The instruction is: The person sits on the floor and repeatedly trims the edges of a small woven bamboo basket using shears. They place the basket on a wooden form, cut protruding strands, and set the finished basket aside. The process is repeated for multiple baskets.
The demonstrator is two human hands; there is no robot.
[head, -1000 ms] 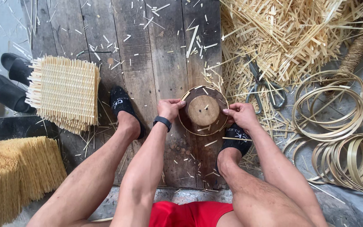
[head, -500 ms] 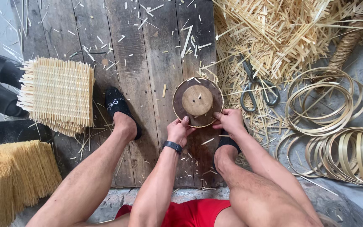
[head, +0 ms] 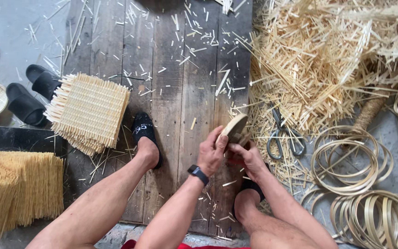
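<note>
Grey metal scissors (head: pixel 285 137) and loose pale bamboo splints (head: pixel 328 60) are lying just right of you. Your left hand (head: pixel 212 154) and right hand (head: pixel 249 159) are both clamping the tilted round wooden disc (head: pixel 232 129) above the dark plank floor (head: pixel 180 92).

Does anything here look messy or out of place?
Short pale splinters lie scattered across the dark floorboards, and a loose heap of bamboo sticks half buries the scissors. Nothing looks broken.
</note>
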